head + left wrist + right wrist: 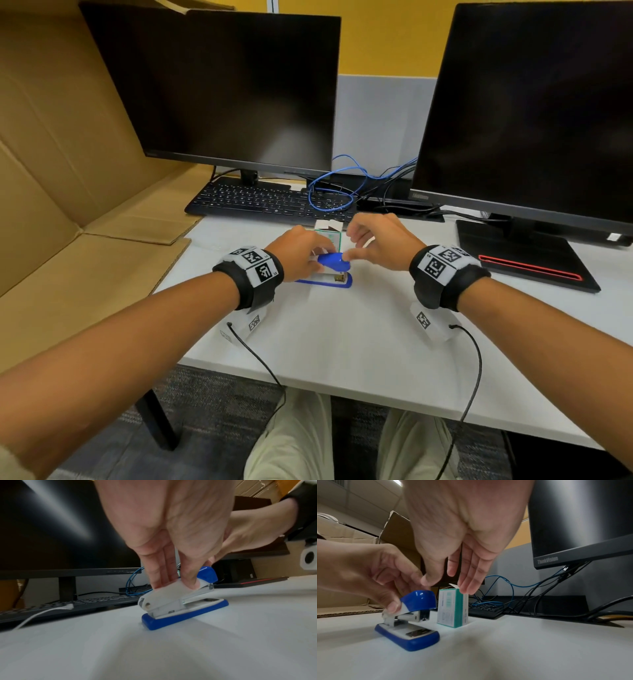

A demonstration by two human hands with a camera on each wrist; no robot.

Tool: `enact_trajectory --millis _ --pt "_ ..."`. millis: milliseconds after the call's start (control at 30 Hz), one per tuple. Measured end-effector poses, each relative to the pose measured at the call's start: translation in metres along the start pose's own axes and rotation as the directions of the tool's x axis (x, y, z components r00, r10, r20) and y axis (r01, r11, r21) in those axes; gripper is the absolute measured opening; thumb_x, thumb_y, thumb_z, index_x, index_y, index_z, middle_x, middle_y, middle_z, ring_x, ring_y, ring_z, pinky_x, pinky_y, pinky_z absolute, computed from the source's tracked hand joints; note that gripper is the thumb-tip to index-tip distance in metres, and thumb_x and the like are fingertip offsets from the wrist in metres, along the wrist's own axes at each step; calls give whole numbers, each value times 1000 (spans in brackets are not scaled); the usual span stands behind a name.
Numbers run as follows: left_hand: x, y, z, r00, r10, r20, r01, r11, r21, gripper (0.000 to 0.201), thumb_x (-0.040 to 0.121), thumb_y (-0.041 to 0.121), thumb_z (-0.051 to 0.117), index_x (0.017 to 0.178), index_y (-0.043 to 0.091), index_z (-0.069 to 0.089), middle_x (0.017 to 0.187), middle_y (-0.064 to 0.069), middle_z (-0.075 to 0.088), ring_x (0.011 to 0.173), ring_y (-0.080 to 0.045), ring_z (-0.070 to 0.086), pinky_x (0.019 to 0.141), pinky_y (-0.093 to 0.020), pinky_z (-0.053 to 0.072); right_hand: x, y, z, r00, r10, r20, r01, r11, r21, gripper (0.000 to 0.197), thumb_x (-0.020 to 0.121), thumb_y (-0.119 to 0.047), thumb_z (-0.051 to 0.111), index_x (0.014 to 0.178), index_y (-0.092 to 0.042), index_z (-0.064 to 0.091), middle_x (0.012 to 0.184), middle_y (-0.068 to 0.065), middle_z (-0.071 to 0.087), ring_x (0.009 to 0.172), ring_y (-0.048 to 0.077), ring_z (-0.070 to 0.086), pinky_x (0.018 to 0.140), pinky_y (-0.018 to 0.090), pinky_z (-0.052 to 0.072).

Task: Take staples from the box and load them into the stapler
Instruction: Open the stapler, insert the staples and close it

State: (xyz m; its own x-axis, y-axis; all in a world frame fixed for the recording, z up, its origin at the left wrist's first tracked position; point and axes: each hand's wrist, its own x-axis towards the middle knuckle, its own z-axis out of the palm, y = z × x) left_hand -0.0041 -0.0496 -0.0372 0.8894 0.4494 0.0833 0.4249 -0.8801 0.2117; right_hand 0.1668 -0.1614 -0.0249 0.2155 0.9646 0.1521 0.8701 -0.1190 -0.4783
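Observation:
A small blue and white stapler [329, 274] [180, 601] [409, 626] stands on the white table [342, 335]. My left hand [317, 255] [175, 584] [392, 601] pinches its white top arm between thumb and fingers. The blue cap is slightly raised over the base. A white and teal staple box [331, 236] [452, 608] stands upright just behind the stapler, its top flap open. My right hand [352, 246] [446, 585] hovers over the box and the stapler's front. Its fingers are loosely extended and hold nothing. The left wrist view shows almost nothing of the box.
A black keyboard [260, 202] and tangled blue cable [329, 192] lie behind the box. Two dark monitors [222, 92] [534, 109] stand at the back. Flattened cardboard [68, 171] lies to the left, a black pad with a red stripe [524, 260] to the right.

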Motion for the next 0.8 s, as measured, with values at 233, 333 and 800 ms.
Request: enact_trajectory --millis 233,333,800 --pt "-14 -35 -14 986 -162 40 157 980 121 35 84 27 66 110 25 42 101 -7 71 85 -28 63 76 -41 55 29 -13 4 991 -45 -124 28 990 -137 26 87 -22 70 111 -13 65 114 9 68 105 25 64 84 34 56" --pt "-15 -52 -19 970 -242 37 234 960 151 39 83 39 68 112 29 44 105 -10 68 89 -29 63 76 -40 55 37 -16 9 995 -19 -95 4 988 -157 29 89 -21 67 117 -14 67 120 10 67 114 30 59 92 40 52" --pt "11 -65 -17 930 -363 -48 366 926 88 68 83 54 64 141 20 53 121 -12 68 120 -32 53 95 -41 49 50 -20 15 998 -11 -69 -4 977 -214 23 91 -13 64 110 -7 76 120 11 71 109 28 64 91 28 46"
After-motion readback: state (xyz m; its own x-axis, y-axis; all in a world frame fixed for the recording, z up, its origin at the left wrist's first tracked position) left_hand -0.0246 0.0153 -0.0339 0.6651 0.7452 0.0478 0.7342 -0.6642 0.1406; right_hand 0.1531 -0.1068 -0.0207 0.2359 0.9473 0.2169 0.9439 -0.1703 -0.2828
